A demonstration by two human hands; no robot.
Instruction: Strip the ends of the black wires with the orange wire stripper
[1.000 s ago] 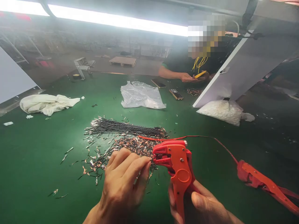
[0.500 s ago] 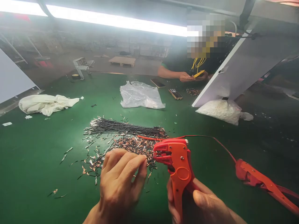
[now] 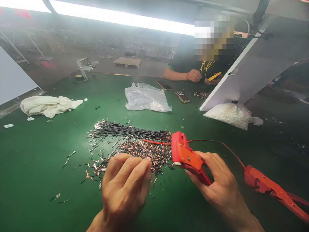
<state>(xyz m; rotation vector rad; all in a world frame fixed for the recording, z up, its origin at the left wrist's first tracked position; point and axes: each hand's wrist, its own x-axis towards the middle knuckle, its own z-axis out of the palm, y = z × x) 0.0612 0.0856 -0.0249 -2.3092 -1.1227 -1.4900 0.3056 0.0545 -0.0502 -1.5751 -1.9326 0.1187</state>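
My right hand (image 3: 217, 183) grips a red wire stripper (image 3: 187, 156), now tipped over on its side with its head pointing away from me. My left hand (image 3: 125, 190) hovers with fingers curled and pinched together just in front of a heap of short stripped wire bits (image 3: 142, 151); what it pinches is hidden. Behind the heap lies a bundle of long black wires (image 3: 127, 131). A red wire (image 3: 210, 141) runs from the heap to the right.
A second red tool (image 3: 272, 190) lies on the green table (image 3: 36, 161) at right. A clear plastic bag (image 3: 146, 98), a white cloth (image 3: 48, 105), a bag of white parts (image 3: 230, 114) and two phones (image 3: 182, 97) lie farther back. Another person's hands (image 3: 194, 75) work across the table beside a slanted white board (image 3: 253, 67).
My right hand turned the stripper from upright, jaws at my left fingers, onto its side and away to the right. My left hand stayed in place. The other person's hands moved apart.
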